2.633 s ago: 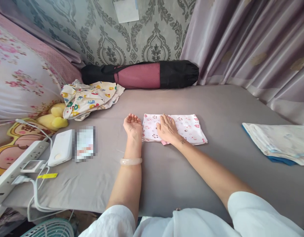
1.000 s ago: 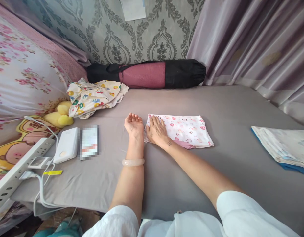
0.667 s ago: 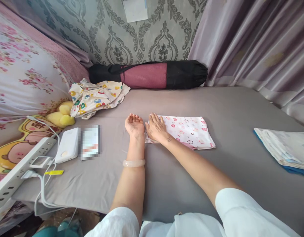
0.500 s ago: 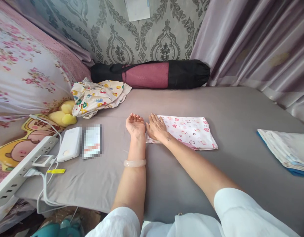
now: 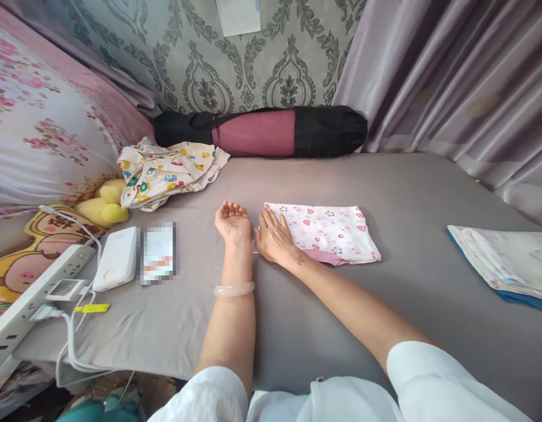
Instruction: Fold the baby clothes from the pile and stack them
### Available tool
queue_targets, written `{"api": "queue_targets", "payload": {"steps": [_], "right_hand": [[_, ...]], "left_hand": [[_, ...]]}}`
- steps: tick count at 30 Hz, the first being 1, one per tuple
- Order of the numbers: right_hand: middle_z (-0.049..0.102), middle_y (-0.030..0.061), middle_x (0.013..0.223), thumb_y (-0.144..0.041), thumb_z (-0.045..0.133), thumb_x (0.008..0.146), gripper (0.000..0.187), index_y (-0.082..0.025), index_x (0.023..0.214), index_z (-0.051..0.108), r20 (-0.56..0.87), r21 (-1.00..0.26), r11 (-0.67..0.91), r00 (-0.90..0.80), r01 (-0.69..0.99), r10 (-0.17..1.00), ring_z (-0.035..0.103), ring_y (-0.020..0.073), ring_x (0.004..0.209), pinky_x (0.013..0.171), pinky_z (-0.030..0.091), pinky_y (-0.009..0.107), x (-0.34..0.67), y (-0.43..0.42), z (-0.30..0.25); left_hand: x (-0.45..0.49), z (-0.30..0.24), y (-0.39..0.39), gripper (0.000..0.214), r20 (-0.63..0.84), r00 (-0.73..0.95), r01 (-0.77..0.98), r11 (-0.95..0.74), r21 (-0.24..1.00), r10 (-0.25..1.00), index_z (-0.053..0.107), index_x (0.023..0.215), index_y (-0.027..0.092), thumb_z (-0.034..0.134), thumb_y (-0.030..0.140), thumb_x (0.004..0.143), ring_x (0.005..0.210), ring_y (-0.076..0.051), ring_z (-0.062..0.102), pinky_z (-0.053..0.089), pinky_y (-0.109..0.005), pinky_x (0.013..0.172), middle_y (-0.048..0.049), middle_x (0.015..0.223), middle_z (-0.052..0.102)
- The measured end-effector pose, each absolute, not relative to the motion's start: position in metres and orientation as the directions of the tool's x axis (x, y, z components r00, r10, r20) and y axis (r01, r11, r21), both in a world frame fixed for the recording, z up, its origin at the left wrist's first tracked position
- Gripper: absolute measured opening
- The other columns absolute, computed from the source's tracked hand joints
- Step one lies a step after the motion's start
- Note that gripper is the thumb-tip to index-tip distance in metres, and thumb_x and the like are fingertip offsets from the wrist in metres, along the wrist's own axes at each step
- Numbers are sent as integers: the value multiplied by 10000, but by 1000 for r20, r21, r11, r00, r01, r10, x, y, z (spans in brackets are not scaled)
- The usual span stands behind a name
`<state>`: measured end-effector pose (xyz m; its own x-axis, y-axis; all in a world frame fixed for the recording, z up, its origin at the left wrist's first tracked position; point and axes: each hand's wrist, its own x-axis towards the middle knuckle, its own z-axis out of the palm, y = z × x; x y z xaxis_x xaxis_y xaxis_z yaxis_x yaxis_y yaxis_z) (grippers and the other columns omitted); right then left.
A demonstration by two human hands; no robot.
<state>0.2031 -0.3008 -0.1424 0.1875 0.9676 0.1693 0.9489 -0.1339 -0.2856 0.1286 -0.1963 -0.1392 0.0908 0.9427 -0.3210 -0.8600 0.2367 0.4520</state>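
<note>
My left hand (image 5: 234, 224) rests palm up on the grey sheet (image 5: 411, 281), just left of a folded cloth. Its fingers are loosely curled and hold nothing; a pale bangle (image 5: 234, 289) circles that forearm. The folded cloth (image 5: 327, 225) is white with pink hearts and flowers, and a pink strip shows along its near edge. My right hand (image 5: 274, 237) lies flat, palm down, over the cloth's left end, with the fingers stretched out. It covers the lower left corner of the cloth.
A rolled mat bag (image 5: 253, 133) lies against the wall beside a crumpled printed cloth (image 5: 169, 173). On the left are a white power bank (image 5: 116, 258), a blurred-out item (image 5: 158, 253) and a power strip (image 5: 37, 299) with cables. Another folded cloth stack (image 5: 508, 261) lies at right.
My right hand has slid slightly towards me over the cloth, uncovering its far left corner. My left hand stays palm up beside it. The whole view has shifted a little.
</note>
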Motion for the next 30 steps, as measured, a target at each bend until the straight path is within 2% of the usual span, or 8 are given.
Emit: {"api": "queue_targets", "payload": {"steps": [6, 8, 14, 16, 19, 22, 28, 30], "right_hand": [[348, 197, 1560, -307, 282, 1005, 562, 2, 1456, 415, 194, -293, -152, 215, 944, 957, 254, 288, 1465, 1204, 107, 468, 198, -300, -152], [346, 197, 1561, -305, 280, 1006, 560, 1, 1456, 414, 193, -301, -140, 204, 943, 960, 251, 287, 1467, 1204, 111, 466, 199, -300, -149], [265, 155, 1604, -314, 239, 1012, 572, -45, 1504, 351, 131, -342, -163, 218, 925, 967, 210, 255, 1488, 1202, 143, 455, 222, -311, -133], [258, 162, 1605, -302, 248, 1005, 575, -31, 1502, 350, 151, -315, -206, 263, 926, 953, 196, 266, 1491, 1207, 107, 466, 235, -316, -133], [266, 173, 1600, -299, 242, 1004, 577, -15, 1492, 361, 127, -289, -268, 314, 919, 941, 197, 281, 1489, 1206, 86, 488, 250, -321, -138], [289, 169, 1592, -324, 212, 1011, 589, -20, 1495, 359, 53, -306, -303, 333, 903, 941, 216, 289, 1482, 1199, 119, 507, 256, -323, -141], [266, 157, 1603, -332, 202, 1006, 607, -29, 1519, 314, 16, -323, -313, 336, 893, 942, 190, 282, 1492, 1202, 119, 505, 255, -322, -142], [269, 156, 1602, -332, 197, 1005, 604, -34, 1518, 316, 16, -330, -299, 323, 895, 946, 190, 275, 1493, 1201, 126, 500, 258, -322, -143]], "left_hand": [[130, -136, -200, 123, -354, 118, -893, 255, 370, 928, 559, 753, 199, 461, 169, 821, 533, -63, 547, 427, -190, 586, 38, 629, 558], [130, -136, -200, 107, -352, 119, -886, 259, 384, 928, 560, 759, 199, 471, 171, 811, 536, -61, 551, 426, -190, 589, 41, 632, 558], [147, -132, -211, 46, -262, 123, -732, 266, 627, 957, 583, 746, 192, 573, 236, 756, 549, -66, 550, 406, -193, 596, 39, 644, 569], [158, -131, -220, 68, -223, 104, -623, 238, 745, 969, 612, 747, 176, 590, 238, 766, 558, -76, 551, 383, -197, 574, 26, 646, 585], [172, -132, -233, 83, -83, 124, -411, 128, 903, 989, 653, 758, 163, 606, 218, 798, 601, -99, 567, 377, -203, 580, 3, 666, 620], [179, -138, -240, 67, 22, 210, -297, 43, 954, 978, 672, 758, 171, 625, 149, 801, 647, -120, 576, 402, -214, 637, 4, 673, 633], [183, -144, -246, 215, 86, 249, -42, -78, 996, 965, 676, 772, 203, 582, 11, 763, 742, -169, 573, 412, -246, 751, -7, 706, 638], [183, -143, -248, 241, 101, 259, -22, -99, 995, 960, 671, 768, 217, 564, 2, 759, 760, -184, 565, 416, -263, 799, -8, 710, 626]]}}
